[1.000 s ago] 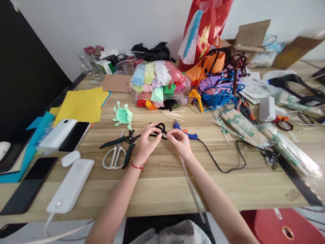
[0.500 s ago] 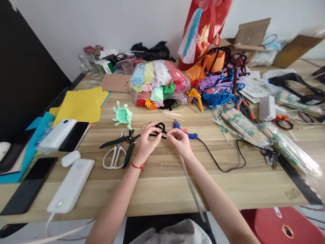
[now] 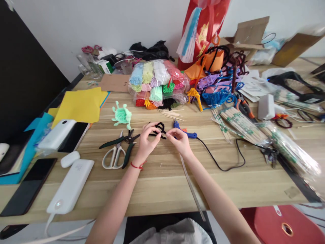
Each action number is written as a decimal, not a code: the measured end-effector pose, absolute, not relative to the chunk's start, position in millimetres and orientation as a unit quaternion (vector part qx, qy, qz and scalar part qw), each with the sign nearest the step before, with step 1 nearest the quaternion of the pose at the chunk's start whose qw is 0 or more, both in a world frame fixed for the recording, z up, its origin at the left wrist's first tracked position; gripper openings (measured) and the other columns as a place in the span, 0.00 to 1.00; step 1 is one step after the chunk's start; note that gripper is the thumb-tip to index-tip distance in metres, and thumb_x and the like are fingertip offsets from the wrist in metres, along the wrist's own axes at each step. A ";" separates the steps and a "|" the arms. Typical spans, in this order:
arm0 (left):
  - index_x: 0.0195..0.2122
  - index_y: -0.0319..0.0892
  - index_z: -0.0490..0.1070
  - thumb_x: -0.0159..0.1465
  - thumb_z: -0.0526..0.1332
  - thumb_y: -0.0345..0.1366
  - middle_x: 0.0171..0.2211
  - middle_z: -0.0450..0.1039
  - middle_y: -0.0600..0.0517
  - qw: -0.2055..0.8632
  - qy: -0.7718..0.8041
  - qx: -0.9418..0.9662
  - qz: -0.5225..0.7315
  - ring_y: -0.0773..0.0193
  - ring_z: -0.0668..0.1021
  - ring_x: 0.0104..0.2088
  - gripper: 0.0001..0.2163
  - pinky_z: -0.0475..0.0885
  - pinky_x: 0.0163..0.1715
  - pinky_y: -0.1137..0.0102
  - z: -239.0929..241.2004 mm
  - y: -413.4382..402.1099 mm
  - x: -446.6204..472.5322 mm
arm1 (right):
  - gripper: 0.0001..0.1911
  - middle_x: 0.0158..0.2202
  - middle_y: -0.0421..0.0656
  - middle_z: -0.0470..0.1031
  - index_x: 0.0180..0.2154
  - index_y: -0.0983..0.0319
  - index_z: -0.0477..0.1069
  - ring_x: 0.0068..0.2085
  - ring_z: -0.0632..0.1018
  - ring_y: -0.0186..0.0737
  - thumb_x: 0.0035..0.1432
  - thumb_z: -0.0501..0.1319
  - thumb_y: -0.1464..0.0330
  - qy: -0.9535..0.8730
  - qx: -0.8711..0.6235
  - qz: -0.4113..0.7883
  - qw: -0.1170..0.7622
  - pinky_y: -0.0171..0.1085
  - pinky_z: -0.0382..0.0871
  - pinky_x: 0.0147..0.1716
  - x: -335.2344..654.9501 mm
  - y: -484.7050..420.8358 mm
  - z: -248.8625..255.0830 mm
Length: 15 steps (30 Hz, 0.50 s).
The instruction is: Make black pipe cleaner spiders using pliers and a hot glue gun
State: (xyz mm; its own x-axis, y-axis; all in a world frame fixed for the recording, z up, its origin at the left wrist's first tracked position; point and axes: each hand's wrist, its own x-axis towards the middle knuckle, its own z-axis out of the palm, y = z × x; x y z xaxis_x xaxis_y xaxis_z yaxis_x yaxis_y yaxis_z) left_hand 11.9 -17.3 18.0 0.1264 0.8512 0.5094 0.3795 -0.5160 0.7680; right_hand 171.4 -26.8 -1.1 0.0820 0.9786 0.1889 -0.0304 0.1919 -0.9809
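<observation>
Head view.
Item: 1 black, fuzzy, bendable stem-like piece [image 3: 163, 130], held over a pale wood-grain tabletop [image 3: 157, 189], between the 2 hands.
Done, as far as shows: bent into 1 small loop, strands crossing at its base.
Left, by judgement: shaping looks partway, as ends jut out below the loop and behind the left fingers; how the strands are fastened cannot be told.
Tools, none in hand: 1 blue glue gun [image 3: 191, 135] with black cord, just beyond the right hand; 1 pair of white-handled scissors [image 3: 118, 148] and 1 dark-green-handled cutter [image 3: 130, 139], left of the left hand.
Grip: left hand [image 3: 147, 139], thumb and forefinger pinching the piece at the loop's lower left; right hand [image 3: 180, 139], thumb and forefinger apparently pinching its right end. The loop stands between the fingertips, clear of both palms.
</observation>
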 end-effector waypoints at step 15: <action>0.32 0.44 0.70 0.61 0.61 0.36 0.49 0.73 0.48 0.251 0.431 0.708 0.500 0.58 0.72 0.53 0.02 0.64 0.57 0.57 16.7 -16.4 11.0 | 0.12 0.30 0.42 0.77 0.29 0.59 0.73 0.33 0.76 0.38 0.49 0.67 0.58 -0.512 -0.452 0.441 0.583 0.39 0.71 0.37 171.9 -26.6 -2.7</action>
